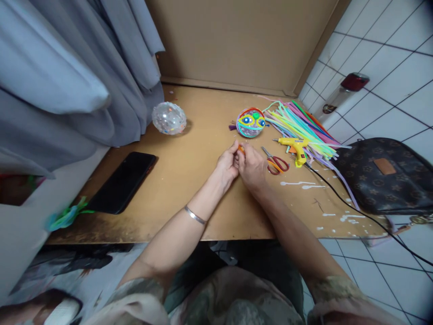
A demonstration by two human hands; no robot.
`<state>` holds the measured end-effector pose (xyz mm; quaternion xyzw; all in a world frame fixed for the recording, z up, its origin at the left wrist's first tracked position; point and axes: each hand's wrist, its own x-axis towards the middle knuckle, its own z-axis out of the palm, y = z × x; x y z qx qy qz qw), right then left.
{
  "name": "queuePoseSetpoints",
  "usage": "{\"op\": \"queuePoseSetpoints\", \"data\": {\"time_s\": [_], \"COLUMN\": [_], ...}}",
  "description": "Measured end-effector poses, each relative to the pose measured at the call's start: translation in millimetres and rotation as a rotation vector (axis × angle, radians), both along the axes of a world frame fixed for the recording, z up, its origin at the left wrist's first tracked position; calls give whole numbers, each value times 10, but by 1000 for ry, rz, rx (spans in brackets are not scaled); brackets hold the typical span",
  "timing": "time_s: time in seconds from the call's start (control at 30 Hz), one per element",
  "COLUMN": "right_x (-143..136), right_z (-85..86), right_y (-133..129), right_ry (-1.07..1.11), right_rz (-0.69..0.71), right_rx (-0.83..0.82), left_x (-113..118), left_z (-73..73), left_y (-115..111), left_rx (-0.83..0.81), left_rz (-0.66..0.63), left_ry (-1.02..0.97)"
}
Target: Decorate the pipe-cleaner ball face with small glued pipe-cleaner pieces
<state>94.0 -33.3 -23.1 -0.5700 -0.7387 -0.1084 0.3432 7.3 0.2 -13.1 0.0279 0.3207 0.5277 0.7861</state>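
Observation:
My left hand (pixel 228 163) and my right hand (pixel 252 166) meet over the middle of the table, fingers closed together. Between their fingertips shows a small piece of an orange pipe cleaner (pixel 241 149); a straight orange length comes out beyond my right hand, over the scissors. These scissors (pixel 281 164) have red handles and lie just right of my right hand. Beyond my hands sits a clear ball (pixel 250 131) decorated with coloured pipe cleaners, with two blue-and-white eyes and a green spot. Part of the orange piece is hidden by my fingers.
A bundle of coloured pipe cleaners (pixel 304 124) lies at the back right, with a yellow glue gun (pixel 297 146) and its black cord in front. A brown handbag (pixel 385 180) stands at right. On the left are a clear ball (pixel 169 118), a black phone (pixel 122 183) and a grey curtain (pixel 125 67).

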Motion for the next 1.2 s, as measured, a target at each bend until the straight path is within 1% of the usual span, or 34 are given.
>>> {"op": "queuePoseSetpoints", "data": {"time_s": [0.1, 0.3, 0.5, 0.63, 0.83, 1.0, 1.13, 1.2], "right_x": [15, 24, 112, 201, 313, 388, 423, 434], "right_z": [-7, 4, 4, 39, 163, 198, 191, 180], "right_y": [9, 12, 47, 80, 113, 173, 197, 205], "right_ry": [-94, -214, -177, -89, 178, 368, 427, 450], "right_rz": [-26, -48, -22, 29, 47, 139, 236, 290], "right_rx": [27, 90, 92, 10, -161, -257, -311, -326], "left_x": [9, 38, 60, 55, -51, -170, -256, -300], "left_z": [29, 142, 183, 192, 215, 211, 215, 225], "left_y": [-27, -110, -142, -147, -125, -84, -54, -50], "left_rx": [-77, -130, -132, -45, 157, 319, 379, 409], "left_rz": [-4, 34, 31, 20, -116, -188, -220, -260], "left_ry": [-15, -51, -22, 59, 240, 399, 476, 486]}}
